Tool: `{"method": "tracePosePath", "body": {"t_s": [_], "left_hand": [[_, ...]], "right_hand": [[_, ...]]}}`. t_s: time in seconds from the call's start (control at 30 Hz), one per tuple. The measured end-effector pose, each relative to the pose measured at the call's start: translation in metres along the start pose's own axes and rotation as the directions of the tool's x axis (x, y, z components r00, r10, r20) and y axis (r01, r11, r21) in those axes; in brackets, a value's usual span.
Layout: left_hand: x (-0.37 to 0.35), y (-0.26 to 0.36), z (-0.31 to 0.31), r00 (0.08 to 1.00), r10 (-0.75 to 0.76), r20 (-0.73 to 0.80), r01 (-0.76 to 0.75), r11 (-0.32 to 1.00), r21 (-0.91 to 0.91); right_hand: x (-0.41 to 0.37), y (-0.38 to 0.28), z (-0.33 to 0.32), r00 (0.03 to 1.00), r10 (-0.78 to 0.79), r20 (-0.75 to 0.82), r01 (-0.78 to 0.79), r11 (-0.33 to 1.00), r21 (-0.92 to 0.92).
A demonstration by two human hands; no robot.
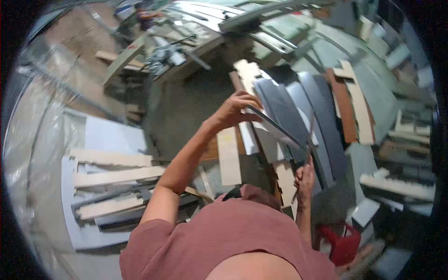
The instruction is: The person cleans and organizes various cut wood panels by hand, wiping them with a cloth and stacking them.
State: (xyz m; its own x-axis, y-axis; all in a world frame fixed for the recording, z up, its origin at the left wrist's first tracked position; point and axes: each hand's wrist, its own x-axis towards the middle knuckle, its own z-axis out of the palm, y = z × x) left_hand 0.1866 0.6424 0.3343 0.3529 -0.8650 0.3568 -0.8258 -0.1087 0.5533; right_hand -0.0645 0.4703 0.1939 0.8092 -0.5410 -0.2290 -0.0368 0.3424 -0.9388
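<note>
grey strip [274,126] in left hand [238,108]

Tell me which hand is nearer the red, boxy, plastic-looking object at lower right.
Right. In the picture, the right hand is above and left of the red object; the left hand is much farther up and left, holding a long, narrow dark strip.

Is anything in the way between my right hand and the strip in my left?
Nothing visible blocks it: only a thin, blurred piece rises from your right hand beside the lower end of the strip. Whether they touch is unclear.
</note>
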Motion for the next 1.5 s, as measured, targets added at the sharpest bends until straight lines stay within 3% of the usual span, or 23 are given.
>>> {"method": "tracePosePath", "body": {"t_s": [0.03, 0.07, 0.1, 0.2, 0.27, 0.37, 0.43, 0.53, 0.63, 0.7, 0.77, 0.8, 0.83, 0.9, 1.03, 1.1, 1.2, 1.3, 1.37, 1.4, 1.43, 1.47, 1.5], "left_hand": [[0.007, -0.002, 0.008, 0.993, 0.072, -0.089, -0.077, 0.995, -0.061], [0.009, 0.000, 0.018, 0.995, 0.024, -0.101, -0.061, 0.925, -0.374], [0.005, 0.011, 0.021, 0.938, -0.347, 0.004, 0.318, 0.854, -0.412], [0.005, 0.002, 0.042, 0.881, -0.365, -0.302, 0.115, 0.782, -0.612], [0.004, 0.008, 0.037, 0.813, -0.470, -0.344, 0.128, 0.720, -0.682], [0.001, 0.024, 0.029, 0.770, -0.435, -0.467, 0.042, 0.764, -0.644], [-0.006, 0.026, 0.026, 0.763, -0.438, -0.475, 0.033, 0.761, -0.648], [-0.025, 0.026, 0.018, 0.712, -0.486, -0.507, 0.036, 0.746, -0.665], [-0.033, 0.040, 0.003, 0.646, -0.507, -0.571, 0.136, 0.812, -0.567], [-0.056, 0.015, -0.008, 0.582, -0.489, -0.650, 0.034, 0.813, -0.581], [-0.079, 0.001, -0.024, 0.578, -0.481, -0.659, 0.054, 0.828, -0.557], [-0.086, 0.000, -0.027, 0.581, -0.469, -0.666, 0.062, 0.841, -0.538], [-0.093, 0.002, -0.029, 0.582, -0.469, -0.664, 0.068, 0.842, -0.535], [-0.089, 0.031, -0.035, 0.411, -0.581, -0.702, -0.122, 0.728, -0.675], [-0.104, 0.041, -0.048, 0.349, -0.561, -0.750, -0.154, 0.755, -0.637], [-0.105, 0.055, -0.054, 0.301, -0.588, -0.750, -0.143, 0.750, -0.645], [-0.125, 0.052, -0.071, 0.313, -0.521, -0.795, -0.184, 0.787, -0.588], [-0.145, 0.053, -0.086, 0.294, -0.453, -0.841, -0.141, 0.850, -0.507], [-0.157, 0.057, -0.094, 0.235, -0.490, -0.839, -0.163, 0.832, -0.531], [-0.159, 0.060, -0.097, 0.215, -0.441, -0.871, -0.040, 0.887, -0.460], [-0.164, 0.062, -0.101, 0.197, -0.389, -0.900, 0.089, 0.921, -0.378], [-0.184, 0.053, -0.111, 0.195, -0.456, -0.868, -0.177, 0.854, -0.489], [-0.196, 0.054, -0.117, 0.166, -0.455, -0.875, -0.159, 0.863, -0.479]], "right_hand": [[-0.002, -0.005, 0.000, 1.000, 0.011, -0.010, -0.011, 0.999, 0.033], [-0.003, -0.011, 0.001, 1.000, 0.015, -0.025, -0.014, 0.998, 0.068], [-0.005, -0.015, -0.001, 0.999, 0.016, -0.035, -0.012, 0.994, 0.107], [-0.009, -0.032, -0.004, 0.995, -0.096, 0.019, 0.091, 0.979, 0.184], [-0.012, -0.055, 0.005, 0.992, -0.122, 0.015, 0.120, 0.989, 0.083], [-0.005, -0.072, 0.017, 0.984, -0.177, 0.035, 0.177, 0.984, 0.015], [-0.009, -0.095, 0.031, 0.992, -0.113, 0.063, 0.105, 0.988, 0.114], [-0.005, -0.082, 0.038, 0.965, -0.175, 0.195, 0.172, 0.985, 0.035], [0.006, -0.045, 0.035, 0.981, -0.076, 0.181, 0.108, 0.979, -0.175], [0.007, -0.031, 0.036, 0.977, -0.091, 0.193, 0.112, 0.988, -0.103], [0.002, -0.042, 0.039, 0.966, 0.033, 0.255, -0.009, 0.995, -0.095], [0.003, -0.037, 0.043, 0.960, -0.127, 0.249, 0.152, 0.985, -0.081], [0.003, -0.041, 0.044, 0.960, -0.125, 0.250, 0.148, 0.986, -0.075], [-0.002, -0.059, 0.043, 0.972, -0.151, 0.182, 0.158, 0.987, -0.027], [0.010, -0.043, 0.037, 0.954, -0.008, 0.299, 0.093, 0.958, -0.271], [0.012, -0.024, 0.039, 0.916, -0.056, 0.397, 0.141, 0.972, -0.188], [0.022, 0.007, 0.035, 0.929, 0.110, 0.353, -0.024, 0.970, -0.241], [0.054, 0.099, 0.014, 0.974, 0.044, 0.224, 0.010, 0.972, -0.235], [0.063, 0.144, -0.011, 0.934, 0.273, 0.230, -0.171, 0.908, -0.383], [0.059, 0.152, -0.017, 0.871, 0.457, 0.179, -0.404, 0.875, -0.265], [0.055, 0.161, -0.022, 0.859, 0.471, 0.201, -0.407, 0.866, -0.290], [0.049, 0.161, -0.023, 0.858, 0.496, 0.131, -0.445, 0.846, -0.293], [0.043, 0.159, -0.023, 0.854, 0.518, 0.056, -0.482, 0.826, -0.291]]}}
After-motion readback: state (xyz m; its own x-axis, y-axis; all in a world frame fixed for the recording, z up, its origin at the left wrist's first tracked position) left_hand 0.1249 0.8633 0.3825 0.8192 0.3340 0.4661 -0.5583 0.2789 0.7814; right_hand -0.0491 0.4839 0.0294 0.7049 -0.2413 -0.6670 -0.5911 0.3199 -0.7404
